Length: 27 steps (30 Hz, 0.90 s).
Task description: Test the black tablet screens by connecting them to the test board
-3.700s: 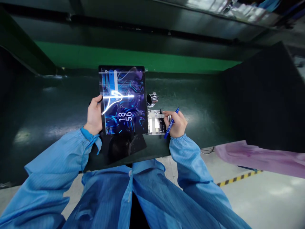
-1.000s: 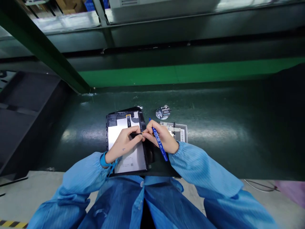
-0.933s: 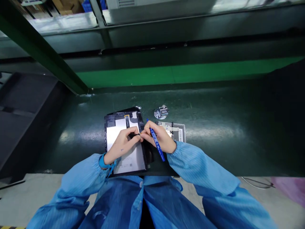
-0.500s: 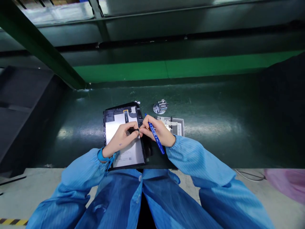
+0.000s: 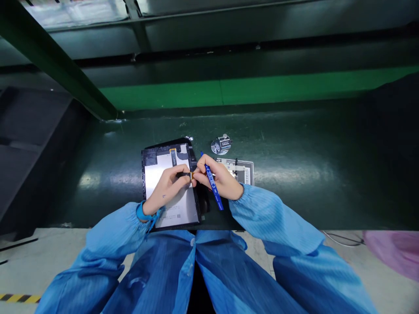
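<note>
An opened tablet [image 5: 153,165] lies back side up on the dark green bench [image 5: 294,165], its silver inner panel and black frame showing. My left hand [image 5: 166,187] rests on the panel and pinches a small dark flex cable [image 5: 183,174] with an orange tip near the tablet's right edge. Meeting it from the right, my right hand [image 5: 219,179] touches the same cable end with its fingertips and keeps a blue pen [image 5: 212,187] between its fingers, tip pointing away from me.
A small metal hand tally counter [image 5: 221,145] stands behind my right hand. A flat part with a label and white strips [image 5: 244,171] lies to the right of the tablet. A dark tray [image 5: 29,144] sits at the left; a pink cloth [image 5: 393,248] lies at lower right.
3.7 s ago my left hand held the tablet upright with its screen lit; now it lies face down. Over the last second both hands stay pinched at the flex cable with only slight shifts.
</note>
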Available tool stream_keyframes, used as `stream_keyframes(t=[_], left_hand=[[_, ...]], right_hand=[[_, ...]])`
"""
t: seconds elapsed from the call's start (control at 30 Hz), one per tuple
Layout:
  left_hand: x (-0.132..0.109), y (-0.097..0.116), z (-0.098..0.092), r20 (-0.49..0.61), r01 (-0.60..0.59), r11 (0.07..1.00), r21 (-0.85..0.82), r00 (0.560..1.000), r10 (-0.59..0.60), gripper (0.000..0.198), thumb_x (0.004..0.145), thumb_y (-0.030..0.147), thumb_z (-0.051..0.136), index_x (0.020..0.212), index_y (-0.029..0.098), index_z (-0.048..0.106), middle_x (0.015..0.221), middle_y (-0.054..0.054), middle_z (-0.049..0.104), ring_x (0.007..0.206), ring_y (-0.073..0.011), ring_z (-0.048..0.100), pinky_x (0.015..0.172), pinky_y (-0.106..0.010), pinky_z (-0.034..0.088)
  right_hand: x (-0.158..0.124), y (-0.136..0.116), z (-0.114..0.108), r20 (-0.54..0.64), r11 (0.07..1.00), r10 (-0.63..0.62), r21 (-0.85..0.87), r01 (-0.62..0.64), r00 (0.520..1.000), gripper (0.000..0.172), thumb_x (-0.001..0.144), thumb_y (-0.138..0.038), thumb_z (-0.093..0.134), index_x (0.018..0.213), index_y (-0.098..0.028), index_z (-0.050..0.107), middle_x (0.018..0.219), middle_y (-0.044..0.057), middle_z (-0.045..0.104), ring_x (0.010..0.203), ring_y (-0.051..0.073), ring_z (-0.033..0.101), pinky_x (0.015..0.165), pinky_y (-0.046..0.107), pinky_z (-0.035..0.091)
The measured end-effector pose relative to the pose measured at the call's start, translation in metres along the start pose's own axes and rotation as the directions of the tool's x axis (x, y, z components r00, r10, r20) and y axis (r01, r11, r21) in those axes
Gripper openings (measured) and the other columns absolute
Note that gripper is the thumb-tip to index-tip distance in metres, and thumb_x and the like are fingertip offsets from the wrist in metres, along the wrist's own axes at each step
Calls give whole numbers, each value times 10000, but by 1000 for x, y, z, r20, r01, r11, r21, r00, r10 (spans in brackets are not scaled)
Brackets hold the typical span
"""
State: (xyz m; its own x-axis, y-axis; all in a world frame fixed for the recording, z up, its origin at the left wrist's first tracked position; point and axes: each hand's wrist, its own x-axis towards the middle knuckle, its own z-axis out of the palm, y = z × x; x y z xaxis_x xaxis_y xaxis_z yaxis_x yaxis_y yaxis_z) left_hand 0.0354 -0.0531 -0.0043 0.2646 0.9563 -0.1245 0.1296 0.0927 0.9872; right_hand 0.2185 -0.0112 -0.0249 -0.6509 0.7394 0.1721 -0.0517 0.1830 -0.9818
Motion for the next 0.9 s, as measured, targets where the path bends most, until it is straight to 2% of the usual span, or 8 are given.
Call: stream_keyframes(t=[0.4, 0.5, 0.57, 0.6, 0.63, 0.7, 0.8, 0.9], left_hand=[[4, -4, -3, 38, -19, 998, 65, 999, 16, 176, 875, 235, 577, 711, 174, 556, 713, -19, 639, 716, -165, 598, 673, -286, 438], [-10, -3, -4, -57, -150, 946, 286, 983, 173, 174, 914, 229, 546, 753, 174, 579, 746, -33, 652, 751, -172, 607, 724, -306, 476], [-30, -6, -4, -38, -301, 797, 523, 927, 374, 83, 908, 199, 563, 857, 163, 619, 863, -62, 690, 865, -190, 635, 896, -364, 489], [-42, -9, -5, 43, -367, 694, 619, 898, 437, 85, 896, 189, 583, 953, 153, 635, 981, -92, 707, 970, -212, 645, 1010, -415, 452], [-54, -13, -6, 156, -407, 600, 689, 892, 425, 210, 887, 193, 605, 1088, 141, 630, 1153, -131, 689, 1127, -249, 619, 1108, -472, 380], [-74, -23, -9, 334, -445, 465, 765, 892, 305, 456, 888, 234, 630, 1318, 118, 531, 1434, -186, 540, 1380, -311, 454, 1198, -551, 243], [-86, -37, -13, 319, -401, 437, 805, 914, 252, 420, 924, 175, 578, 1334, 122, 504, 1475, -169, 513, 1452, -275, 370, 1225, -552, 203], [-75, -40, -14, 168, -356, 513, 781, 911, 377, 238, 926, 76, 533, 1130, 177, 603, 1265, -91, 678, 1345, -212, 507, 1223, -530, 246]], right_hand=[[-2, 1, 5, 5, 1000, -30, -10, 30, 1000, 240, 946, -245, 535, 833, -240, 323, 687, -55, 610, 619, 93, 591, 633, 229, 469], [-2, -2, -5, -98, 982, -86, -174, 68, 991, 194, 956, -269, 530, 850, -239, 370, 781, -17, 693, 706, 123, 661, 688, 264, 515], [-1, 0, -20, -259, 888, -206, -454, 69, 944, 103, 952, -281, 536, 913, -235, 452, 996, 42, 741, 925, 176, 699, 861, 350, 536], [-1, 3, -29, -310, 800, -279, -598, 42, 909, 76, 946, -281, 541, 977, -232, 492, 1125, 67, 726, 1057, 205, 680, 968, 400, 508], [0, 6, -38, -322, 701, -335, -713, 6, 886, 136, 939, -274, 542, 1063, -225, 516, 1233, 83, 692, 1170, 228, 639, 1060, 441, 459], [0, 14, -54, -266, 540, -351, -841, -38, 898, 317, 934, -249, 527, 1245, -199, 495, 1366, 100, 617, 1312, 247, 552, 1163, 477, 370], [-1, 21, -62, -197, 455, -318, -890, -33, 928, 424, 947, -211, 483, 1366, -169, 441, 1409, 100, 584, 1372, 241, 498, 1206, 483, 315], [-2, 18, -49, -197, 517, -397, -855, 41, 896, 334, 969, -236, 479, 1299, -199, 513, 1329, 75, 645, 1303, 223, 562, 1196, 475, 320]])
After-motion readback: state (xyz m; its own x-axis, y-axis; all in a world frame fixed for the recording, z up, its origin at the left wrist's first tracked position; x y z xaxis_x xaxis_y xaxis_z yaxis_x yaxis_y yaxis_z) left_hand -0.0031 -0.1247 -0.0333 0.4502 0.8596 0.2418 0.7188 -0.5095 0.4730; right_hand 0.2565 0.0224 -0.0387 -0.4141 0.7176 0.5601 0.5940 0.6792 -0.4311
